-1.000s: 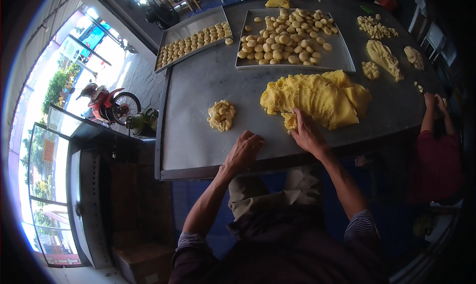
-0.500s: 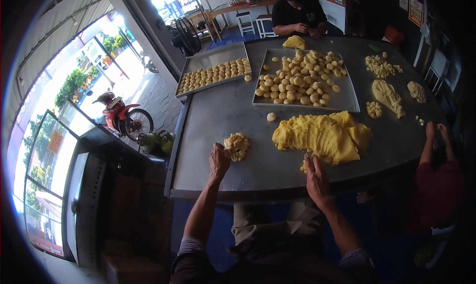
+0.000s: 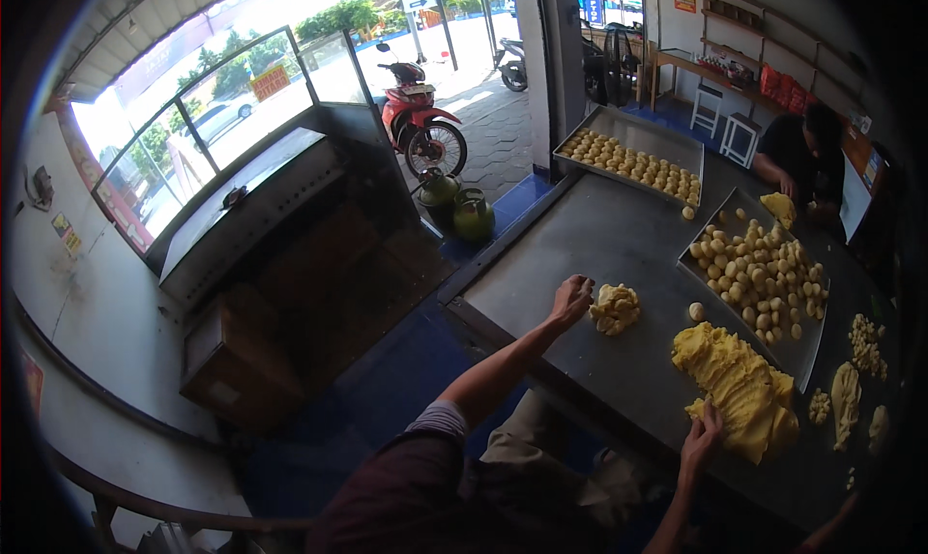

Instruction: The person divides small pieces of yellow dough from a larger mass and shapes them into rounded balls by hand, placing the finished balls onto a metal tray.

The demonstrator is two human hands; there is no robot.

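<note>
My left hand (image 3: 572,300) has its fingers curled together just left of a small pale lump of soft dough (image 3: 616,309) on the metal table; whatever the fingers hold is too small to make out. At the near left edge of a big yellow doughy mass (image 3: 737,385), my right hand (image 3: 704,436) pinches the mass between thumb and fingers. A single pale ball (image 3: 696,311) lies between the lump and the mass. Beyond it, a tray (image 3: 810,370) carries a heap of round pale balls (image 3: 759,274).
Neat rows of balls fill part of another tray (image 3: 633,119) at the table's far edge. Dough strips (image 3: 845,404) and small pieces (image 3: 867,346) lie at right. Across the table a person (image 3: 802,162) handles yellow dough. Green gas cylinders (image 3: 472,216) stand beyond the table's left edge.
My view has swung to the left, so the table sits farther right in the picture. My left hand stays beside the pale lump, and my right hand remains at the yellow mass's near edge.
</note>
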